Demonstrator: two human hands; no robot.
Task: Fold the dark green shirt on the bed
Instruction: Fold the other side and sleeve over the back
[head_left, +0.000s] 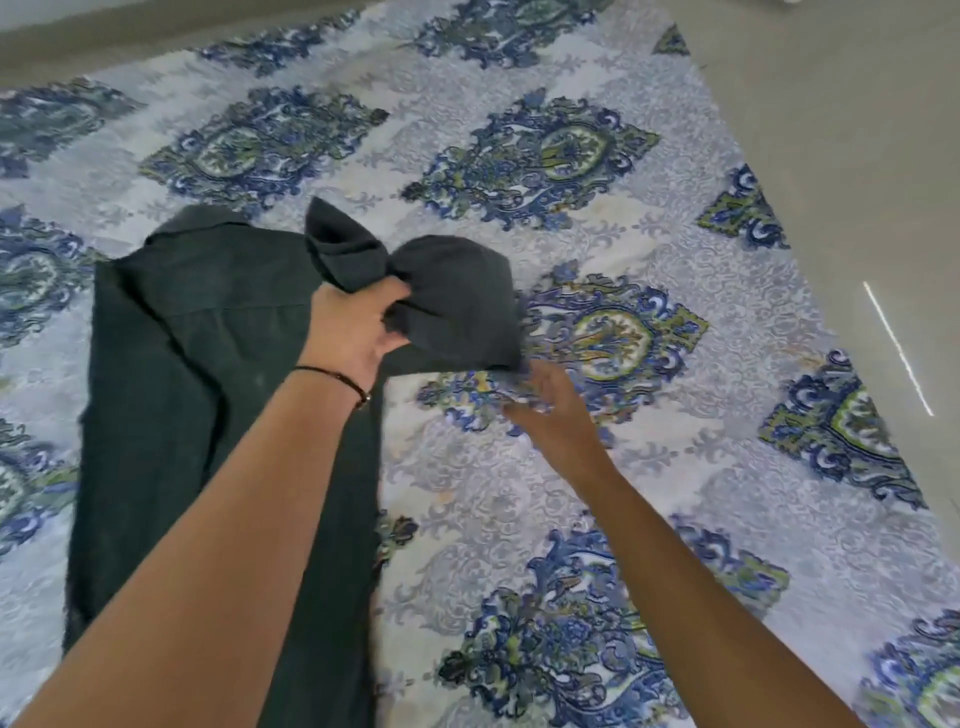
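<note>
Bedspread (649, 467), pale with blue-and-green medallions, covers the bed and fills most of the view; its near and left parts run out of the picture, while its right edge slants from the top centre down to the lower right. Beyond that edge lies bare floor (857, 156), beige, with a thin bright streak on it. A plain band of the same beige runs along the top left, past the far edge of the bed.

Dark green shirt (171, 389) lies flat on the left half of the bedspread, lengthwise toward the onlooker. Its lower hem is cut off by the frame and partly hidden under the left forearm. One sleeve (452, 291) is lifted off the bed at the shirt's upper right, bunched into a rounded fold; how the cloth runs inside the bunch is hard to make out.

Left hand (353, 332) has its fingers closed around that bunched sleeve, thumb side toward the cloth. A thin dark bracelet (337, 375) circles the wrist.

Right hand (550, 410) is just below the sleeve's lower edge, fingers spread and loose, blurred; whether the fingertips touch the cloth cannot be told. Bedspread to the right of both hands lies bare.
</note>
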